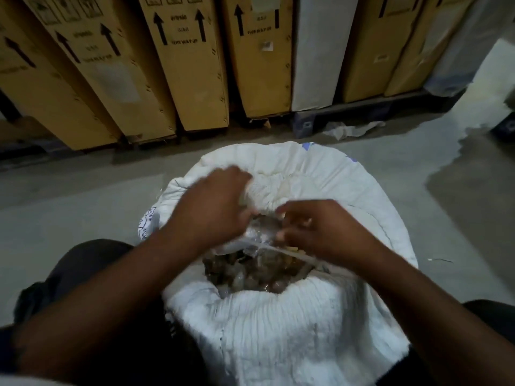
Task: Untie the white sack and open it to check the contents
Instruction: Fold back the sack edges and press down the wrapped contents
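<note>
A big white woven sack [320,179] stands on the floor between my knees, its mouth partly open. Inside, a clear plastic liner [262,232] covers brownish lumpy contents [250,274]. My left hand [211,207] grips the bunched white fabric and liner at the far left of the mouth. My right hand [317,229] pinches the liner and a pale string [295,254] that runs across the opening towards the right rim. The near rim of the sack is folded down towards me. Both hands are motion-blurred.
A row of tall tan cardboard boxes [195,65] with arrows leans on a dark pallet [348,112] behind the sack. One white-wrapped panel [315,51] stands among them. A crumpled plastic scrap [351,129] lies on the grey concrete floor [83,196].
</note>
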`<state>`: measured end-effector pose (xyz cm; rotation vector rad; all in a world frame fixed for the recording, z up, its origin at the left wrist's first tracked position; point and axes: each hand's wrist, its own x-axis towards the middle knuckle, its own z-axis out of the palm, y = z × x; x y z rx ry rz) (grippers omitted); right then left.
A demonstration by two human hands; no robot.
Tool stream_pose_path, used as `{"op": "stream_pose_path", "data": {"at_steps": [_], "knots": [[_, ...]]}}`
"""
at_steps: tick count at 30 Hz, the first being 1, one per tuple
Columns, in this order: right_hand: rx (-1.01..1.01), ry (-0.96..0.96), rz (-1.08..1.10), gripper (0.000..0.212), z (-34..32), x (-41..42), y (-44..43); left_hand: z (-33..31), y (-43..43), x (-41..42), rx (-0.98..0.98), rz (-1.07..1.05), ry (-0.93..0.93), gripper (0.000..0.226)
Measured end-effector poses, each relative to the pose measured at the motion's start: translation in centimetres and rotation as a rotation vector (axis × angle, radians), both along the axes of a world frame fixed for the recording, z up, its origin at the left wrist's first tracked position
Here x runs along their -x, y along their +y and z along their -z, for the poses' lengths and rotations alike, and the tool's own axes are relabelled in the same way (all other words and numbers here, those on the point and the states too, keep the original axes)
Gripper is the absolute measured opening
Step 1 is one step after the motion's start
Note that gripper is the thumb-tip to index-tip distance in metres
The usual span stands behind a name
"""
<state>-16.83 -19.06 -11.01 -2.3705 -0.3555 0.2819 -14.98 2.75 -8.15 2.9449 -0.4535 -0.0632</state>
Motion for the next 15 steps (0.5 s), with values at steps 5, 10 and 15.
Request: {"op": "stream_pose_path", "data": {"at_steps": [5, 10, 15], "knots": [[0.342, 0.021, 0.117, 0.111, 1.6, -4.2, -2.6, 4.8, 3.8, -5.3, -0.037, -0.291, 0.089, 0.124], [0.480, 0.144, 0.022, 0.104, 3.6, -4.7, -1.5, 7.4, 4.5, -6.0, 0.025, -0.229, 0.127, 0.105], [0.317, -0.195, 0.265, 0.042, 4.5, -5.5, -2.5, 7.4, 3.7, -6.7, 0.077, -0.257, 0.075, 0.088]]}}
